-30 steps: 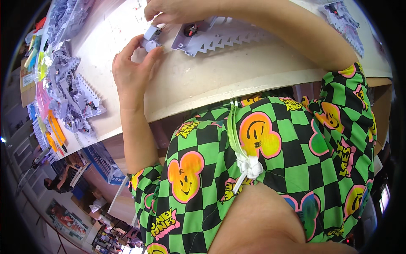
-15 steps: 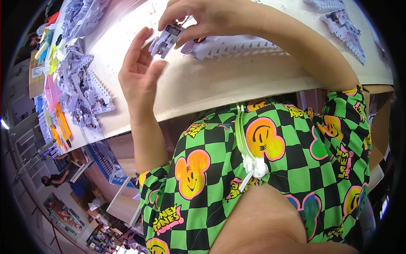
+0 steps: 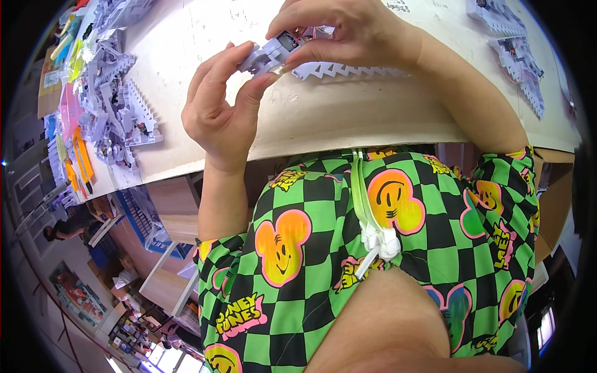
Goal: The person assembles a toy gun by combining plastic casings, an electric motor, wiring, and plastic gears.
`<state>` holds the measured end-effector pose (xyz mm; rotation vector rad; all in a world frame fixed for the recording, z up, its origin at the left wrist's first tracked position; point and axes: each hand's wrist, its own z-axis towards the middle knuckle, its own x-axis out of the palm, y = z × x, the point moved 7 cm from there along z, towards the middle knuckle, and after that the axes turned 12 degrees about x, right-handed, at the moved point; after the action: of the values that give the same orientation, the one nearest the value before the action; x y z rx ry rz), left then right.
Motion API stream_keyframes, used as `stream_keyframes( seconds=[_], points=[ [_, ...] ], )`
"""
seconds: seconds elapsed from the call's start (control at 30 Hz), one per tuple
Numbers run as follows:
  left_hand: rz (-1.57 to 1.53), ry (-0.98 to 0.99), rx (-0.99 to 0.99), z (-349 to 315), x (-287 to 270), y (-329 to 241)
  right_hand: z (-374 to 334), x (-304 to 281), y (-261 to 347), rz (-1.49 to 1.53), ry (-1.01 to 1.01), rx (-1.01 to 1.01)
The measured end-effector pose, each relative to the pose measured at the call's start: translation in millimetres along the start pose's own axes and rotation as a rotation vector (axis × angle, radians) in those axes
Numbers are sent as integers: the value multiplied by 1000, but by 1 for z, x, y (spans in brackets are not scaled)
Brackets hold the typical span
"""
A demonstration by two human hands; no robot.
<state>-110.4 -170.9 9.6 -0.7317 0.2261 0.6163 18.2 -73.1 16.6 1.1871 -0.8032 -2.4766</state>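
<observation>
Component [image 3: 265, 58], small and grey, between left hand [image 3: 222, 115] and right hand [image 3: 364, 34], each in a pinch around one end.

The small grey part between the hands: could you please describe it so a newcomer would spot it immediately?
From the pale table, look to the top of the view, where the left hand and right hand face each other. Between them is the small grey part, blocky with a dark patch. Unlike the toothed piece lying on the table, it is hand-held.

Head-worn fisheye view, looking down, close above hands [image 3: 221, 118] and table [image 3: 348, 115]
</observation>
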Motion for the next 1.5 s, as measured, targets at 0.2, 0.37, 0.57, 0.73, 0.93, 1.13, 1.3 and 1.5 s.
stream_keyframes(
  seconds=[0.2,0.37,0.57,0.73,0.93,1.13,1.3,1.5],
  points=[
    [-155,-86,-206,-4,-7,3,3,9,-2,52,0,90],
    [-275,-101,-207,-8,-14,-3,3,6,3,151,-41,89],
    [-163,-85,-136,-9,-20,-9,4,4,9,208,-48,51],
    [-184,-111,-136,-10,-16,-7,1,0,11,215,-92,-20],
    [-171,-134,-67,-5,-15,-12,-1,-6,18,182,-115,-60],
    [-661,-157,-273,-1,-7,5,-2,-16,18,34,-340,-172],
    [-1190,-74,-902,-16,15,14,-8,-13,30,-149,-312,-249],
    [-490,-39,-557,-24,-1,6,-3,-4,27,-130,-110,114]
  ],
)
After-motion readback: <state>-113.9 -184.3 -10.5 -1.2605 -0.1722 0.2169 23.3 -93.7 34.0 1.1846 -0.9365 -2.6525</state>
